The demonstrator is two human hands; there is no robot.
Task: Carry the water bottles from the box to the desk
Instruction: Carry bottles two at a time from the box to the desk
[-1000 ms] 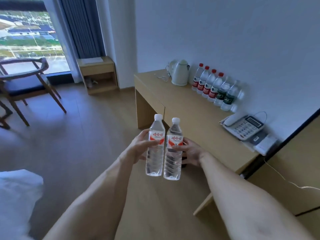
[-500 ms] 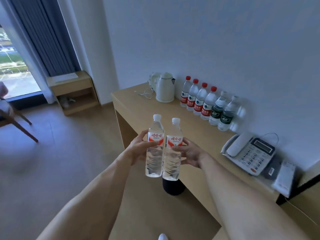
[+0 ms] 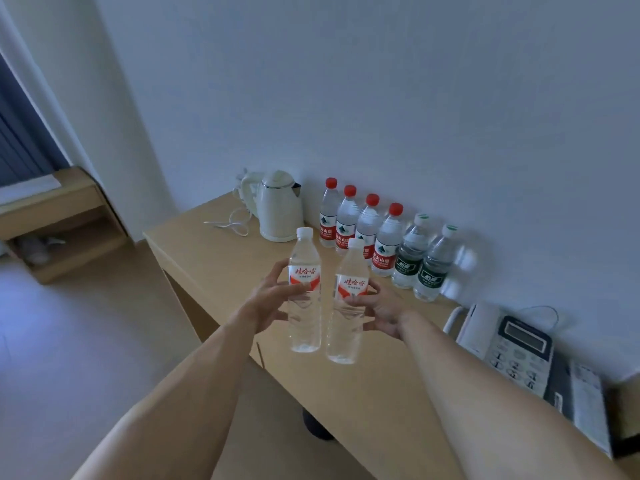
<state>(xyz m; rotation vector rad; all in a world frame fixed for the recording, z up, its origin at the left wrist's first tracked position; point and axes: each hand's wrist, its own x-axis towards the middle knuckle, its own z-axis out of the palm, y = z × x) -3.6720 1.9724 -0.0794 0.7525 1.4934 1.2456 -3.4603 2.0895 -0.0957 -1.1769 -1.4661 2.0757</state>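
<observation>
My left hand (image 3: 268, 299) grips a clear water bottle with a white cap and red-and-white label (image 3: 304, 292), held upright over the wooden desk (image 3: 207, 251). My right hand (image 3: 382, 310) grips a second bottle of the same kind (image 3: 348, 306), also upright, just right of the first. Both bottles hang above the desk's front part, apart from each other. Against the wall stands a row of bottles: several with red caps (image 3: 367, 230) and two with green labels (image 3: 420, 261). The box is out of view.
A white electric kettle (image 3: 278, 209) with its cord (image 3: 230, 225) sits at the desk's far left. A desk telephone (image 3: 509, 344) and a white pad (image 3: 588, 407) lie at the right. A low wooden shelf (image 3: 55, 216) stands by the window. A dark round object (image 3: 317, 426) sits under the desk.
I have come closer to the desk and the view has turned right. Both bottles now hang over the desktop, slightly further apart than before.
</observation>
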